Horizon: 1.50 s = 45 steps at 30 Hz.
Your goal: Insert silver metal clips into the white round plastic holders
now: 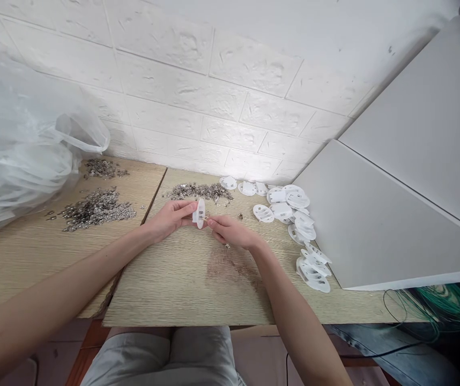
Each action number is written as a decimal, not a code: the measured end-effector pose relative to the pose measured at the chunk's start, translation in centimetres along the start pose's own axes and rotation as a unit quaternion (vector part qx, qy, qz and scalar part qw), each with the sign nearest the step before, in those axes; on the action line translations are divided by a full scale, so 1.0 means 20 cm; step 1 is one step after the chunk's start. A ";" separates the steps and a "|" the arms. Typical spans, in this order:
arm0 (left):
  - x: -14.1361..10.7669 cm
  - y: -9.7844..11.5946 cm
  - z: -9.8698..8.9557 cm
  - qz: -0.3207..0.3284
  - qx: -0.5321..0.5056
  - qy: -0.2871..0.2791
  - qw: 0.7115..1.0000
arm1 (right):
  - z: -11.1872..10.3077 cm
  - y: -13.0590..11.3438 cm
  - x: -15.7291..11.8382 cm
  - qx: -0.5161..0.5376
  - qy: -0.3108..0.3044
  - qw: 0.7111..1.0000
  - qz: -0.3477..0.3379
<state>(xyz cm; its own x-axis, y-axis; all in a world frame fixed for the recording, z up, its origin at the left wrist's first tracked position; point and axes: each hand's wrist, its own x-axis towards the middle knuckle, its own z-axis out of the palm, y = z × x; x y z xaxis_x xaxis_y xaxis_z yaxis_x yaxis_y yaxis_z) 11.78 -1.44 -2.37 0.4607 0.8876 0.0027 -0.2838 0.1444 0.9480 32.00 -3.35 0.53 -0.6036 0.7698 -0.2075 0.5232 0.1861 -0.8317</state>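
Note:
Between the thumb and fingers of my left hand (pixel 171 219) a white round plastic piece (pixel 200 214) is held on edge, its slotted face turned to the right. My right hand (pixel 232 230) is pinched round a small metal part (pixel 206 218) whose tip meets that face; most of it is hidden by the fingers. Just behind my hands lies a heap of small metal clips (pixel 201 191). A loose metal bit (pixel 227 246) shows under my right hand, and another metal bit (pixel 240 216) lies to its right.
Several white plastic pieces (pixel 314 268) are piled along the right side against a grey panel (pixel 394 214). On the left board are heaps of metal parts (pixel 97 208) beside a clear bag (pixel 16 161) of white pieces. A white brick-pattern wall (pixel 222 107) stands behind. Green wire (pixel 447 305) hangs at lower right.

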 end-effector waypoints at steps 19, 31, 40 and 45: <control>0.01 0.00 0.00 0.010 -0.003 -0.003 1.000 | 0.01 -0.01 0.01 -0.011 0.027 1.000 0.001; 0.00 0.00 0.00 0.011 0.017 -0.016 1.000 | 0.03 -0.02 0.00 -0.020 0.041 0.999 0.022; -0.02 0.00 0.04 0.003 0.061 -0.013 0.998 | 0.05 -0.03 0.02 -0.083 0.044 0.996 -0.001; -0.01 0.00 0.03 0.013 0.037 -0.012 0.999 | 0.05 0.00 0.05 -0.063 0.078 0.995 -0.020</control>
<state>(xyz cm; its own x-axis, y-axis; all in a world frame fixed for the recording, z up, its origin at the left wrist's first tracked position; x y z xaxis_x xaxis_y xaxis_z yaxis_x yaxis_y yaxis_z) 12.25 -1.83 -2.16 0.4738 0.8800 0.0349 -0.2343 0.0878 0.9682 30.82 -3.25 -0.27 -0.5307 0.8433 -0.0851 0.5771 0.2859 -0.7650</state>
